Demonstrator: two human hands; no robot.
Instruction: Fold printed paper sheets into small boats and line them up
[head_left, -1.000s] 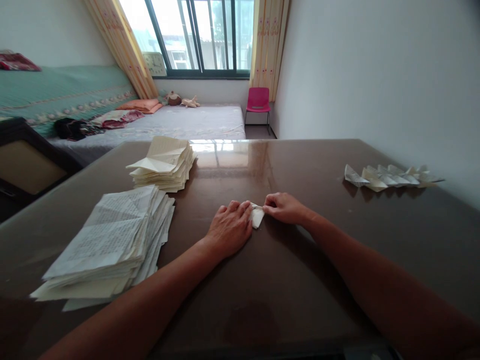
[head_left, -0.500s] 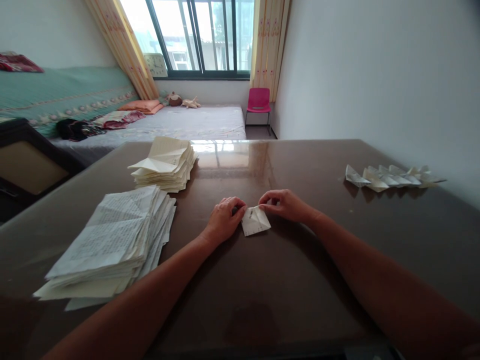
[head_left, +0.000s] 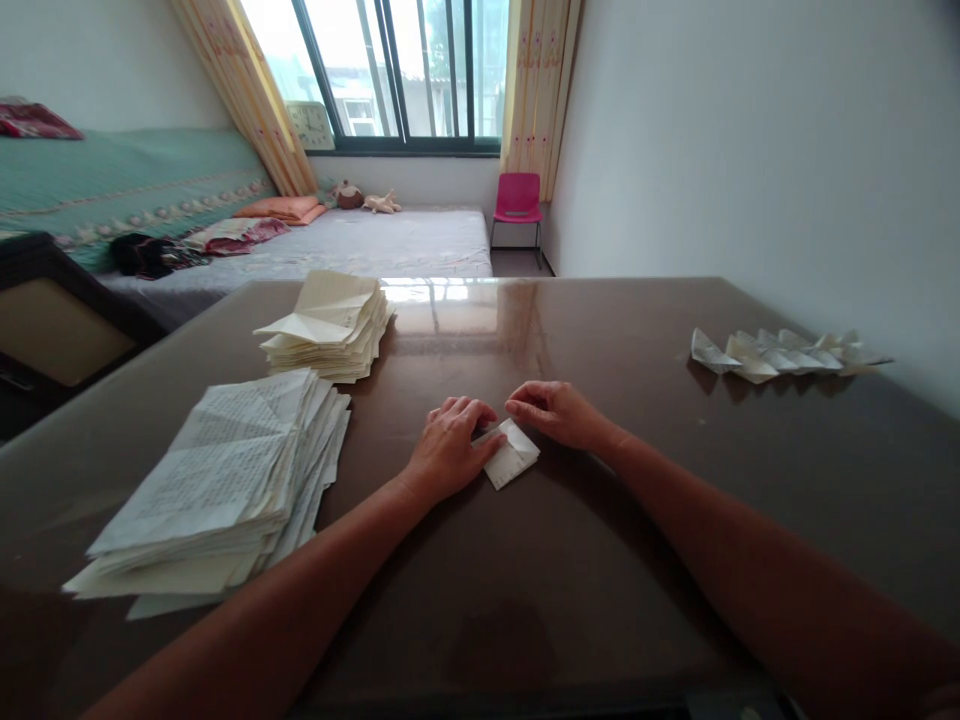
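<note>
A small folded piece of paper (head_left: 514, 456), off-white with some writing on it, lies tilted on the brown table. My left hand (head_left: 452, 447) rests at its left side, the thumb pressing on its left corner and the fingers curled beyond it. Just past the paper's far corner is my right hand (head_left: 559, 413), its thumb and fingertips drawn together. Nothing shows between those fingertips, and they look slightly apart from the paper.
A stack of written sheets (head_left: 202, 480) lies on the left of the glossy table (head_left: 480, 620), with a yellowish paper stack (head_left: 330, 325) behind it. A row of folded paper pieces (head_left: 780, 352) stands at the right by the wall. Beyond are a bed (head_left: 420, 240) and a pink chair (head_left: 517, 200).
Both hands first held the paper flat and narrow; it then showed as a wider piece and has since turned on the table. My left thumb moved onto it, and my right fingertips shifted left.
</note>
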